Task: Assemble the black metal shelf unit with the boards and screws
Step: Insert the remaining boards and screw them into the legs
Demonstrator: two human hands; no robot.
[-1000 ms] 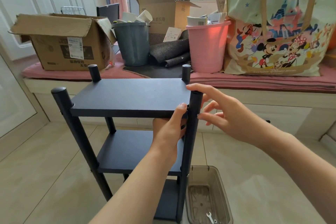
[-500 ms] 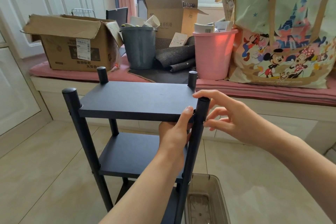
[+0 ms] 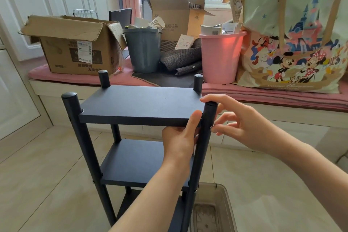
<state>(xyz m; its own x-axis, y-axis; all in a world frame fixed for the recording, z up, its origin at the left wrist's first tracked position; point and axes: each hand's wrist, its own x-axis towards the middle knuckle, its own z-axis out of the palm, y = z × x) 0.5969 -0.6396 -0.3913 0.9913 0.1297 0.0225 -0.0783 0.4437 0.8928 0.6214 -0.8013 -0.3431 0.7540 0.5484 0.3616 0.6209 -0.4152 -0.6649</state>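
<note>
The left hand (image 3: 180,137) grips the front edge of the top board (image 3: 143,103) near its right corner, thumb up against the edge and fingers curled beneath. The right hand (image 3: 243,124) is at the front right post (image 3: 204,147): its index finger lies over the post's cap while thumb and other fingers pinch at the post's side just below board level; what they pinch is too small to tell. The black shelf unit (image 3: 135,137) stands upright on the pale tiled floor (image 3: 43,184), with a middle board (image 3: 137,162) and a lower one partly hidden by the left forearm. A translucent brown bin (image 3: 222,205) sits on the floor beside the front right post.

Behind runs a window seat with a pink cushion (image 3: 273,94). On it stand an open cardboard box (image 3: 75,43), a grey bucket (image 3: 143,51) holding paper cups, a pink bucket (image 3: 220,56) holding papers, rolled dark mats (image 3: 180,60), a taller carton (image 3: 173,17) and a large cartoon-print bag (image 3: 293,39).
</note>
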